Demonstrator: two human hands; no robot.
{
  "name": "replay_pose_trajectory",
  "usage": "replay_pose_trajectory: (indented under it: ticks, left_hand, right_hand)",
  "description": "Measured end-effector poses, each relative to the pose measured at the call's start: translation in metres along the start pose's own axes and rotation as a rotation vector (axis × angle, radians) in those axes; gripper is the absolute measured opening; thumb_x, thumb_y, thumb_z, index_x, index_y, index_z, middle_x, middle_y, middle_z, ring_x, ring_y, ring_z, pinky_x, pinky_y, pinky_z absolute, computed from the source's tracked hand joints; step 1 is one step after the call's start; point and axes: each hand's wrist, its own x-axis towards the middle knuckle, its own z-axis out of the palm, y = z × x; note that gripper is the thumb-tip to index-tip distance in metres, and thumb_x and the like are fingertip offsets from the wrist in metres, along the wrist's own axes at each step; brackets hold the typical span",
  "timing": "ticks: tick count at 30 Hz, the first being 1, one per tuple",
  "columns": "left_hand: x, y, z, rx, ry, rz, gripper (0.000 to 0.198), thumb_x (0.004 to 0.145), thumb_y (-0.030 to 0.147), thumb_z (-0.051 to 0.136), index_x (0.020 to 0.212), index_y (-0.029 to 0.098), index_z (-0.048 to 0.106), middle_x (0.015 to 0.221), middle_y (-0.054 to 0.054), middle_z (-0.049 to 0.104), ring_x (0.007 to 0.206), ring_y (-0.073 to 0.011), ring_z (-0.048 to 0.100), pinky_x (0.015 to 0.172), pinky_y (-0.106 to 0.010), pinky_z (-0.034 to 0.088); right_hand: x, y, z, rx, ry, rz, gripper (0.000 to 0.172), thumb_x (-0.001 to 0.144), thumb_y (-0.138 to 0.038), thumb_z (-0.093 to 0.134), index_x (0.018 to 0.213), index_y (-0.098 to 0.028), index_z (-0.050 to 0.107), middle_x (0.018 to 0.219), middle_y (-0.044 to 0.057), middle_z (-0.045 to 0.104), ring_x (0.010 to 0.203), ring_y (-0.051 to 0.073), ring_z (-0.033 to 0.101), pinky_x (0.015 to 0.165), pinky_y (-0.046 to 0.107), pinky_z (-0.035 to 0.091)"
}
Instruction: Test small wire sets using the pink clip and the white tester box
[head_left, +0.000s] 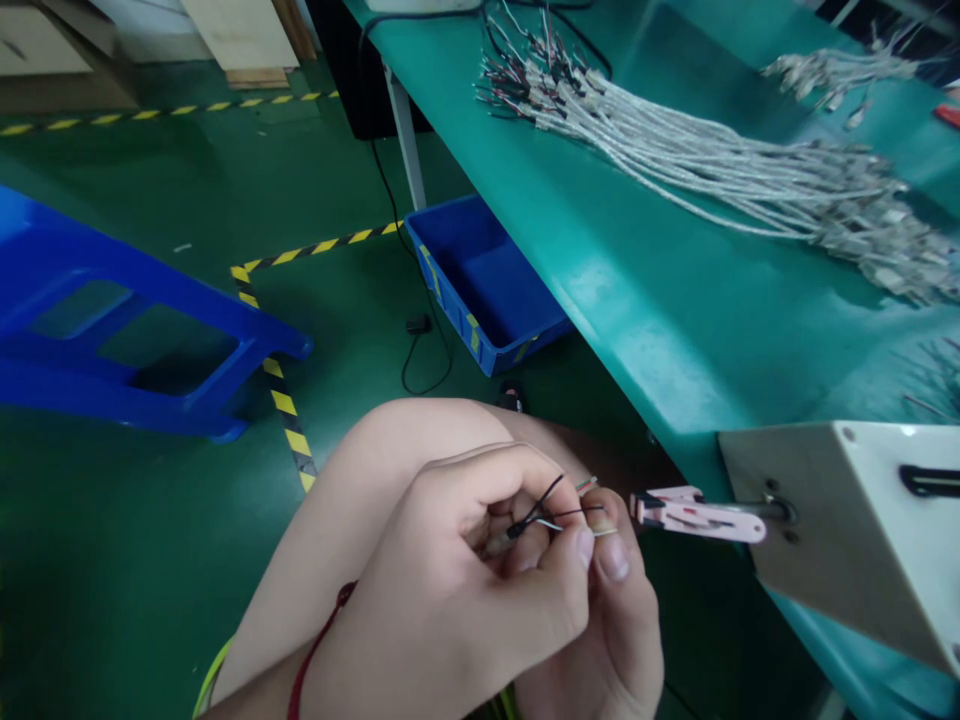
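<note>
So, left fingers (480, 505) and right thumb (613, 557) pinch tight on a thin black wire lead (534, 520), bare ends free just past the fingertips. Beside them, a pink clip (697, 515) on a white bracket (847, 530); farther out, a cable bundle (712, 170) on the green bench (637, 330).

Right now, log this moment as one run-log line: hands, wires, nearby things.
left hand: pinches black wires | right hand: grips them | nearby: pink clip on beige metal housing | green bench: white cable bundle

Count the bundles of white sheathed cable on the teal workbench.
2. One long white cable bundle spreads across the teal workbench; a smaller white cable bundle lies beyond it at upper right. More may sit out of view.
</note>
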Motion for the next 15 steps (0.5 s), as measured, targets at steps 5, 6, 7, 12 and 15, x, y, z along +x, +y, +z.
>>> replay_pose_trajectory:
  ticks: [5, 6, 7, 12, 15]
  left_hand:
    - [0.002, 0.002, 0.001, 0.034, 0.015, 0.074, 0.012, 0.082, 0.014, 0.068, 0.073, 0.023, 0.067, 0.061, 0.002, 0.067, 0.076, -0.0209, 0.076, 0.067, -0.024, 0.063]
    - [0.001, 0.001, 0.001, 0.042, 0.021, 0.104, 0.013, 0.081, 0.013, 0.069, 0.074, 0.023, 0.067, 0.059, 0.003, 0.066, 0.076, -0.0204, 0.076, 0.067, -0.024, 0.063]
    - [0.001, 0.001, 0.001, 0.051, 0.03, 0.138, 0.014, 0.081, 0.011, 0.069, 0.075, 0.023, 0.068, 0.06, 0.003, 0.067, 0.075, -0.019, 0.075, 0.067, -0.023, 0.063]
    - [-0.004, -0.008, 0.0, 0.152, 0.029, 0.299, 0.023, 0.079, 0.002, 0.07, 0.085, 0.024, 0.07, 0.088, 0.004, 0.076, 0.077, -0.0134, 0.071, 0.07, -0.021, 0.062]
    - [-0.007, -0.013, -0.002, 0.19, -0.008, 0.357, 0.028, 0.08, -0.001, 0.07, 0.09, 0.025, 0.068, 0.089, 0.004, 0.073, 0.076, -0.0126, 0.067, 0.073, -0.022, 0.061]
  right_hand:
    - [0.002, -0.002, 0.003, -0.024, -0.028, -0.037, 0.023, 0.076, -0.039, 0.087, 0.073, -0.027, 0.067, 0.066, -0.004, 0.053, 0.055, 0.013, 0.054, 0.053, 0.022, 0.054]
    - [0.003, -0.002, 0.003, -0.018, -0.034, -0.038, 0.026, 0.076, -0.039, 0.087, 0.071, -0.026, 0.065, 0.065, -0.004, 0.053, 0.054, 0.013, 0.054, 0.053, 0.022, 0.053]
    - [0.003, -0.002, 0.004, -0.009, -0.046, -0.032, 0.028, 0.076, -0.038, 0.087, 0.069, -0.026, 0.063, 0.064, -0.004, 0.053, 0.053, 0.013, 0.053, 0.053, 0.022, 0.053]
    - [0.0, 0.0, -0.001, 0.049, -0.051, -0.011, 0.024, 0.08, -0.036, 0.083, 0.074, -0.028, 0.062, 0.061, -0.006, 0.056, 0.05, 0.013, 0.055, 0.056, 0.023, 0.055]
    - [-0.004, 0.003, -0.006, 0.058, -0.034, -0.008, 0.016, 0.081, -0.036, 0.08, 0.079, -0.031, 0.065, 0.063, -0.005, 0.057, 0.057, 0.016, 0.061, 0.063, 0.028, 0.06]
